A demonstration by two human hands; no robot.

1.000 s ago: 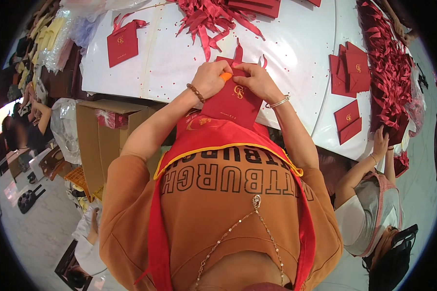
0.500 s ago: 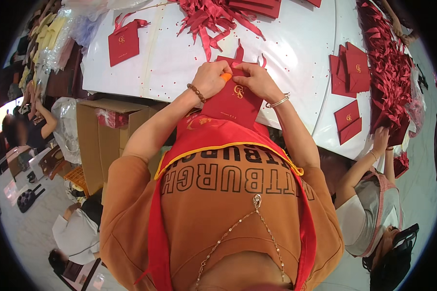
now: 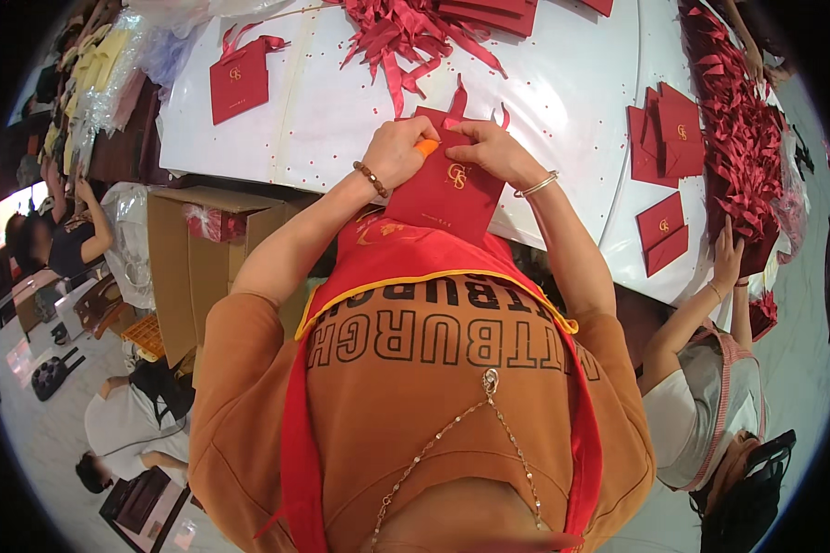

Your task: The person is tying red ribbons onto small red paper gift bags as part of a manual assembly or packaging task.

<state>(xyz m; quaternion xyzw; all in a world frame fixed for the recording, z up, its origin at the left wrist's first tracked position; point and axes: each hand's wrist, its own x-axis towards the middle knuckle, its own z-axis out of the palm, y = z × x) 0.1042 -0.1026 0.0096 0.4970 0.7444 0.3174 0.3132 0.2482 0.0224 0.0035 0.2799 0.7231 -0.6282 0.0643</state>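
Note:
A red paper gift bag point(image 3: 441, 201) with gold print leans against my red apron, its top at the table's edge. Red ribbon stands up from its upper edge. My left hand point(image 3: 397, 155) is closed at the bag's upper left part, around a small orange thing point(image 3: 426, 147) whose kind I cannot make out. My right hand point(image 3: 496, 153) pinches the bag near its top, thumb and fingers together close to the ribbon. The fingers partly hide the spot between them.
Ribbon-handled bags point(image 3: 397, 37) lie piled ahead on the white table point(image 3: 318, 111). A single bag point(image 3: 240, 88) lies left, several folded ones point(image 3: 678, 138) right. A co-worker's hand point(image 3: 727, 253) touches a long ribbon heap point(image 3: 738, 138). A cardboard box point(image 3: 175, 258) stands left below the table.
My hands stay on the bag in nearly the same grip. The co-worker's hand at the right has moved up onto the ribbon heap. A person at lower left has shifted.

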